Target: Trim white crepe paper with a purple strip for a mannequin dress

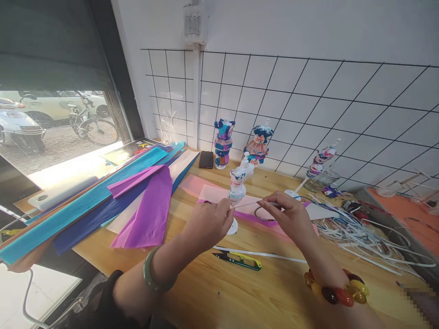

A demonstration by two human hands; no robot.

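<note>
A small white mannequin torso (237, 183) with blue and pink patches stands upright on a round white base (232, 227). My left hand (214, 221) is closed at its lower end, fingertips pinching one part of a thin white strip (246, 204). Whether that hand also grips the stand is hidden. Off to the right, my right hand (288, 214) pinches the same strip between thumb and fingers, and it stretches between both hands. Below them lie yellow-and-green thread snips (240, 259) and another flat white strip (264, 253).
Purple and blue paper sheets (147, 210) spread at left. Dressed mannequins (222, 144) and a phone (206, 160) stand or lie near the grid wall. Right of my hands are a leaning mannequin (322, 160), a glass jar (318, 181) and tangled strips (356, 233).
</note>
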